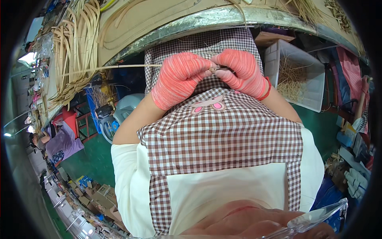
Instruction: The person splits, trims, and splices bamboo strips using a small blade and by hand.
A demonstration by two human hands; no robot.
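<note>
Both hands wear pink knitted gloves and meet at the fingertips above my checked apron (223, 131). My left hand (180, 79) is closed on a thin, pale strip (129, 65) that looks like bamboo or rattan. The strip's long end sticks out to the left, toward the table edge. Opposite it, my right hand (243, 73) is closed in a pinch, its thumb and fingers touching the left fingertips. A tiny pale bit shows where they meet, and a thin dark edge shows by the right fingers; I cannot make out what that hand grips.
Ahead curves a worktable (191, 24) with a worn, wrapped edge. A bundle of flat pale strips (75, 44) hangs over its left side. To the right stands a white bin (314, 85) with thin scraps. A grey-blue plastic stool (129, 105) is at the left.
</note>
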